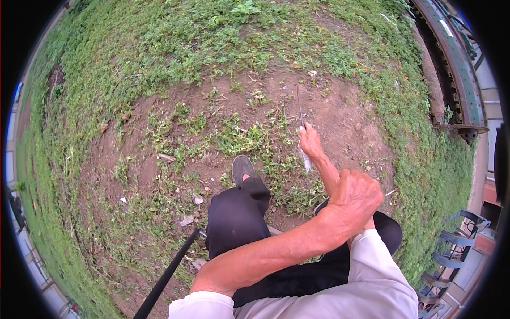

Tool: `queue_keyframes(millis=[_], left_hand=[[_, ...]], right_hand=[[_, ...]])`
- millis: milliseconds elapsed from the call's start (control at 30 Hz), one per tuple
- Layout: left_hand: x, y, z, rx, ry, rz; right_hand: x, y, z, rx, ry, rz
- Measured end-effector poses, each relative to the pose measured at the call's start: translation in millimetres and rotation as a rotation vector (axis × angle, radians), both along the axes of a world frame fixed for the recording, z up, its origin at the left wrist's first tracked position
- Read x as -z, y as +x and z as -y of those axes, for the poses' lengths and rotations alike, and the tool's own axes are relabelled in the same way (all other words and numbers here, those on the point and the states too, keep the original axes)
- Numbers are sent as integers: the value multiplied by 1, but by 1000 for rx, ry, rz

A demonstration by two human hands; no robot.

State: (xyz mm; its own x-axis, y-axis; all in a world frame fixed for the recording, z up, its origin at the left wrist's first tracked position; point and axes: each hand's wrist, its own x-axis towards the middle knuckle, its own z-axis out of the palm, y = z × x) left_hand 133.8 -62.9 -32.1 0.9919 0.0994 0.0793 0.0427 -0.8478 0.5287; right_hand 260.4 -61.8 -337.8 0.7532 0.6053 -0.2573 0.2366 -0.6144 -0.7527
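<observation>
My right hand (309, 140) reaches forward over bare soil, its fingers closed round a thin rod-like tool. The tool's slim, dark shaft (299, 103) points away from me. Whitish wrapping (305, 160) hangs out behind the hand; the tool's exact kind cannot be made out. My left arm crosses in front of my body. Its hand (356, 198) is curled into a fist over my right forearm, near the elbow, and whatever may be in it is hidden. Loose pulled weeds (241, 137) lie on the soil left of the tool.
I squat with one shoe (243, 167) on the soil. A black pole (169, 272) slants in at lower left. Stones (186, 220) lie near my knee. Low green weeds (175, 42) surround the soil. At right are a rusty metal beam (462, 69) and curved metal tines (456, 237).
</observation>
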Motion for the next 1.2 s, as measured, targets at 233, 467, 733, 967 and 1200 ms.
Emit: queue_keyframes(millis=[233, 467, 733, 967, 1200], left_hand=[[7, 10, -41, -61, 7, 36], [7, 1, -72, -146, -19, 93], [10, -11, -75, -206, 11, 63], [8, 0, -73, -151, 1, 77], [14, 11, -65, -131, -44, 67]], right_hand=[[17, 52, -88, -25, -12, 167], [35, 119, -161, 38, -176, 251], [82, 93, -153, -39, -140, 219], [79, 96, -105, -166, -115, 285], [72, -18, -13, -225, -93, 82]])
